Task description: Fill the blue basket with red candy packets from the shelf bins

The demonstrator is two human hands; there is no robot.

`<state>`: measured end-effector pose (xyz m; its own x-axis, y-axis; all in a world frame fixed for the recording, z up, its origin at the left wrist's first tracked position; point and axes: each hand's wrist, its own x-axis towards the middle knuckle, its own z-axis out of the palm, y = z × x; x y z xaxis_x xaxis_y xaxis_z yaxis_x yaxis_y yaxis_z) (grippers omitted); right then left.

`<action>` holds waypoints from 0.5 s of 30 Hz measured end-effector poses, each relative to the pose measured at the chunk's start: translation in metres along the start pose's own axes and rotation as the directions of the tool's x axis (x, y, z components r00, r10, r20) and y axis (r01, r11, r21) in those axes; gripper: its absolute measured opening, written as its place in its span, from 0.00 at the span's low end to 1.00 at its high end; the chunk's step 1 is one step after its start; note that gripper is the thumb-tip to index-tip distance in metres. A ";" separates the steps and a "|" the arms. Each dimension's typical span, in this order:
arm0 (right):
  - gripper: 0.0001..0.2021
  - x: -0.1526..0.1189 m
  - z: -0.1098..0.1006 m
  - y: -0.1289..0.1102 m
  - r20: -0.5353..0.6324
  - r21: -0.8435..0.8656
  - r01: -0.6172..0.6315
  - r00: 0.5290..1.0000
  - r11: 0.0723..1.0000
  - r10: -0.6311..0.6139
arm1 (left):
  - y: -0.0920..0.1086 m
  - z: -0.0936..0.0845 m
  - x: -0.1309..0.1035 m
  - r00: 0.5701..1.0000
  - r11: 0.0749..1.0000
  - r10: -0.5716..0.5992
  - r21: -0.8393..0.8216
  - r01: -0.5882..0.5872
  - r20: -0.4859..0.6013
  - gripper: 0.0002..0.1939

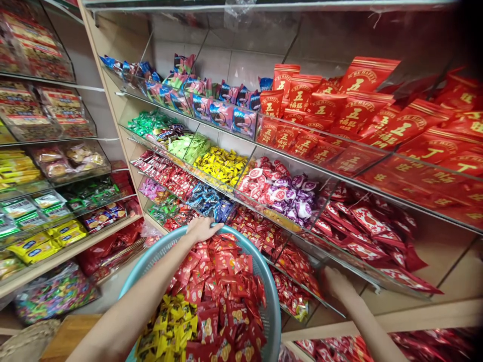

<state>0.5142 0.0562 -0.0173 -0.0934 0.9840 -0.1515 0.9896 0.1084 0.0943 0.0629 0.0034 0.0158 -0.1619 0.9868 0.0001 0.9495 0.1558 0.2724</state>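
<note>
My left hand [203,230] lies over the far rim of a round teal basket [274,291], its fingers on the rim and over the edge of the red packets inside. Small red wrapped packets [226,266] fill most of the basket, and yellow wrapped sweets [169,324] lie at its near left. My right hand [334,281] is to the right of the basket, by the end of a low shelf bin of red packets [296,261]. Its fingers are blurred and partly behind the clear shelf edge, so what they hold, if anything, cannot be made out.
Tilted shelves with clear fronts rise ahead, holding yellow sweets [221,166], white and purple sweets [298,196] and large red bags [362,113]. More shelves with yellow packs [41,241] stand at the left. A bag of colourful sweets [56,291] lies low at the left.
</note>
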 end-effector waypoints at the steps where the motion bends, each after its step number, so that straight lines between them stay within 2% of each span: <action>1: 0.13 -0.002 -0.003 -0.001 -0.037 -0.033 -0.001 0.999 0.999 0.000 | 0.000 0.000 0.000 1.000 1.000 -0.006 0.001 0.006 0.003 0.33; 4: 0.17 -0.008 -0.004 -0.007 -0.061 -0.056 0.037 0.997 0.998 -0.041 | 0.001 -0.001 -0.001 1.000 1.000 -0.023 0.008 0.023 0.005 0.33; 7: 0.17 -0.007 0.005 -0.012 -0.009 0.115 0.115 0.993 0.987 -0.114 | 0.002 -0.001 -0.001 1.000 1.000 -0.018 0.021 0.018 0.002 0.34; 10: 0.12 -0.001 0.016 -0.011 0.025 0.291 0.177 0.981 0.940 -0.192 | 0.002 0.000 -0.001 1.000 0.999 -0.012 0.034 0.012 0.002 0.35; 11: 0.13 0.001 0.018 -0.009 0.030 0.316 0.186 0.978 0.930 -0.206 | 0.002 0.000 -0.001 1.000 0.999 -0.013 0.034 0.013 0.001 0.35; 13: 0.17 0.005 0.023 -0.005 0.054 0.319 0.179 0.977 0.931 -0.206 | 0.001 0.001 -0.001 1.000 0.999 -0.017 0.029 0.017 -0.003 0.35; 15: 0.19 0.008 0.028 -0.003 0.112 0.289 0.110 0.983 0.951 -0.148 | 0.001 0.001 -0.001 1.000 1.000 -0.020 0.023 0.020 -0.005 0.34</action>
<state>0.5137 0.0595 -0.0461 -0.2259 0.9352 -0.2728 0.9623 0.1707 -0.2117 0.0648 0.0026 0.0150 -0.1825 0.9832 -0.0002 0.9519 0.1767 0.2502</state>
